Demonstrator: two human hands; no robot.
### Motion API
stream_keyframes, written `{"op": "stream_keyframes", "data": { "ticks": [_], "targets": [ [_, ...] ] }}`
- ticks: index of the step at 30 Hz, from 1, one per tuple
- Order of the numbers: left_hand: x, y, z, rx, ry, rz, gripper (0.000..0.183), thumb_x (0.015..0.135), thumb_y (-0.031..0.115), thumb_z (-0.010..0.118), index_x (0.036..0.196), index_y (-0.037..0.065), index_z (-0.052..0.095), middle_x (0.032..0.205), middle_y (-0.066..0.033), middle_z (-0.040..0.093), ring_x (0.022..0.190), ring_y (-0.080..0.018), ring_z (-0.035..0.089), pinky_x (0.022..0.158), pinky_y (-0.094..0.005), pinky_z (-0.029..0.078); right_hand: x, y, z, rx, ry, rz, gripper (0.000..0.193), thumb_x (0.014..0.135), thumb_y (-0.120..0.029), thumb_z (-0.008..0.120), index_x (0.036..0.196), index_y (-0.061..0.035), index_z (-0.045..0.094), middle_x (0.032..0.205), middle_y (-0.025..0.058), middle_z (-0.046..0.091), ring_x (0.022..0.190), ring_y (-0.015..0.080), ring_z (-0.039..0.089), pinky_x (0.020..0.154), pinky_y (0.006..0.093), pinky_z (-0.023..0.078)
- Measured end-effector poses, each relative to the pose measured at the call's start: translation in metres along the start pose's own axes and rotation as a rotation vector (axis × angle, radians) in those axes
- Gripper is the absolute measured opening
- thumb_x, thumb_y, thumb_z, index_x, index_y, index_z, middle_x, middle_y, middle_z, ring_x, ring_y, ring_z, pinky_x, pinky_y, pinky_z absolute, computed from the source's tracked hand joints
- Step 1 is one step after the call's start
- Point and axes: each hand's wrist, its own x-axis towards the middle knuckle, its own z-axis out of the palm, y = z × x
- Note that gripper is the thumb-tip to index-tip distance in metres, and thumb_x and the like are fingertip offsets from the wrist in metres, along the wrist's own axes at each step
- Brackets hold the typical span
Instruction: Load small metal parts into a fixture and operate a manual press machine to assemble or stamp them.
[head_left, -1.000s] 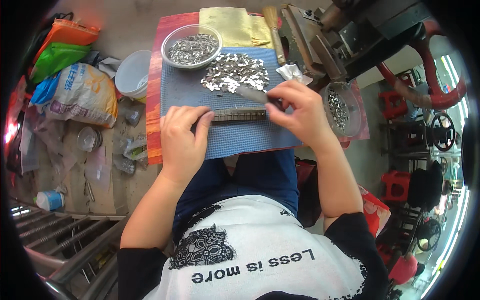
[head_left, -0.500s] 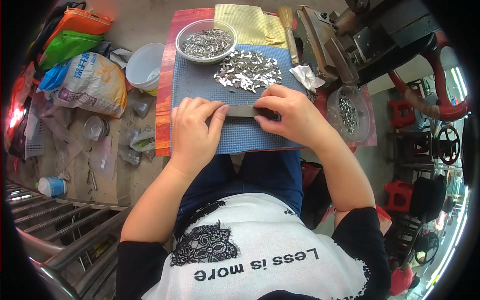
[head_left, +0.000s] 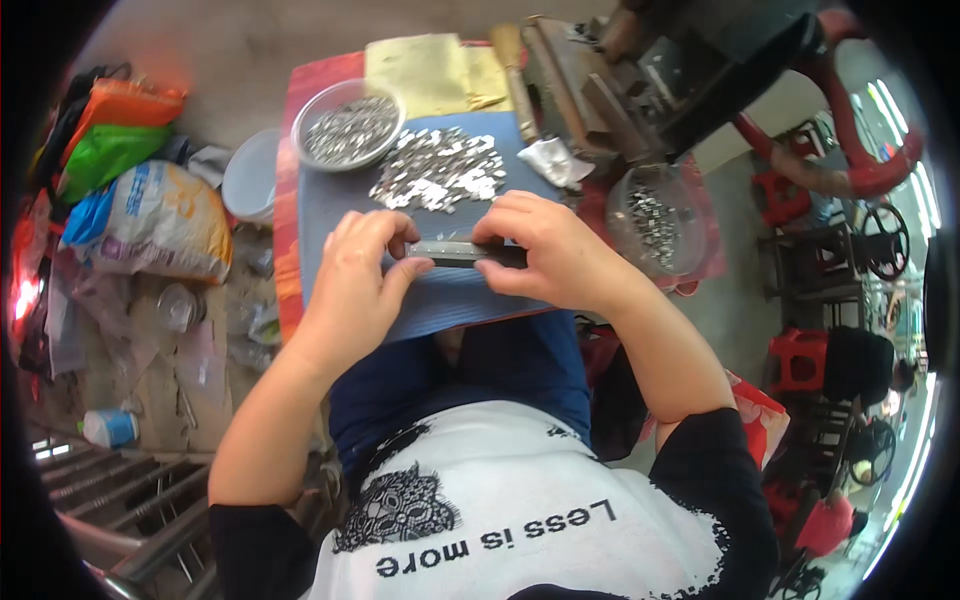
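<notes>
Between my hands is a narrow dark grey metal bar (head_left: 447, 252), held level above a blue textured mat (head_left: 430, 312). A lighter strip with small dots along it shows on its upper face. My left hand (head_left: 360, 275) pinches its left end between thumb and fingers. At the other end my right hand (head_left: 550, 250) grips it the same way, hiding part of it. Just beyond lies a loose heap of small flat pieces (head_left: 440, 168), some silvery white and others dark. A round clear tub (head_left: 301, 140) of similar pieces stands at its far left.
Yellow cloth (head_left: 415, 75) and a brush (head_left: 513, 80) lie at the far edge, near crumpled white paper (head_left: 553, 163). On the right are a clear bowl (head_left: 697, 240) of small pieces and a heavy machine (head_left: 640, 110). Sacks (head_left: 165, 220) and a white bucket (head_left: 250, 180) stand left.
The bar has turned in my fingers, so its lighter dotted face now shows. Both hands keep hold of its ends. The whole view has shifted, with the table now further left.
</notes>
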Motion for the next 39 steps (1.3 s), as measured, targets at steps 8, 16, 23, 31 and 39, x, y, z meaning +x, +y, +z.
{"op": "stream_keyframes", "data": {
  "ticks": [8,16,23,31,39],
  "targets": [
    [0.132,0.054,0.071,-0.089,0.125,0.242,0.116,0.060,0.035,0.095,0.148,-0.005,0.032,0.139,-0.0256,0.047,0.133,-0.0390,0.045,0.112,-0.0430,0.039,-0.005,0.014,-0.090,-0.404,0.695,0.350,0.026,0.083,-0.019,0.072,0.095,0.0033,0.066,0.088,0.0190,0.067,0.082,0.0344,0.066,0.074,0.0411,0.052],
    [0.168,0.074,0.130,-0.144,0.196,0.184,0.129,0.056,0.038,0.091,0.153,-0.006,0.018,0.137,-0.0251,0.047,0.134,-0.0415,0.041,0.113,-0.0492,0.032,-0.007,0.028,-0.102,-0.447,0.575,0.449,0.028,0.084,-0.021,0.070,0.094,0.0049,0.068,0.090,0.0236,0.068,0.086,0.0393,0.067,0.078,0.0458,0.052],
    [0.166,0.070,0.135,-0.087,0.251,0.219,0.129,0.056,0.040,0.092,0.152,-0.004,0.018,0.136,-0.0230,0.046,0.134,-0.0396,0.040,0.113,-0.0482,0.030,-0.011,0.056,-0.119,-0.212,0.603,0.426,0.027,0.090,-0.022,0.065,0.103,0.0009,0.071,0.094,0.0219,0.070,0.089,0.0392,0.067,0.079,0.0442,0.053],
    [0.166,0.074,0.132,-0.074,0.213,0.200,0.130,0.056,0.041,0.094,0.152,-0.003,0.019,0.140,-0.0247,0.045,0.135,-0.0391,0.039,0.114,-0.0472,0.029,-0.001,0.101,-0.122,-0.197,0.422,0.639,0.044,0.100,-0.038,0.046,0.101,0.0011,0.068,0.106,0.0263,0.067,0.103,0.0456,0.061,0.090,0.0516,0.047],
    [0.164,0.076,0.128,-0.116,0.209,0.149,0.134,0.056,0.043,0.095,0.153,-0.002,0.015,0.143,-0.0245,0.040,0.138,-0.0385,0.035,0.117,-0.0463,0.024,-0.083,0.082,-0.195,-0.847,1.795,0.030,0.054,0.083,-0.029,0.083,0.116,0.0034,0.055,0.107,0.0167,0.058,0.104,0.0323,0.058,0.092,0.0455,0.046]
  ]
}}
